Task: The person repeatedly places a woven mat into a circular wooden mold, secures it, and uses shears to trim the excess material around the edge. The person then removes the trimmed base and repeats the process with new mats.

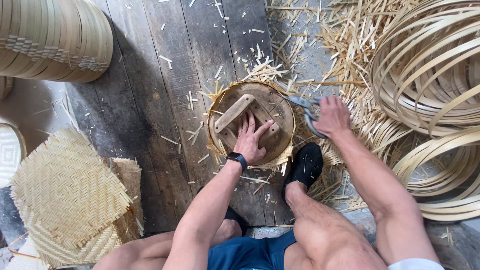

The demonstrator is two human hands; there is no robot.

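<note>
Currently the left hand [251, 141] presses flat, fingers spread, on the round wooden form [260, 117] over a woven mat [280, 162]. The right hand [332, 117] grips scissors [306, 107] at the form's edge.

Dark wooden floor planks [165, 100] run under everything, sprinkled with pale splinters. Far to the left of the hands, at the top corner, stands a stack of round bamboo frames [55, 37] bound with woven bands. Lower left, well apart from the hands, lies a pile of square woven bamboo mats [70, 192], one on another. To the right of the hands, large coils of bamboo strips [430, 70] overlap, and another coil [440, 175] rests below them. Bamboo offcuts [345, 45] litter the ground between.
</note>
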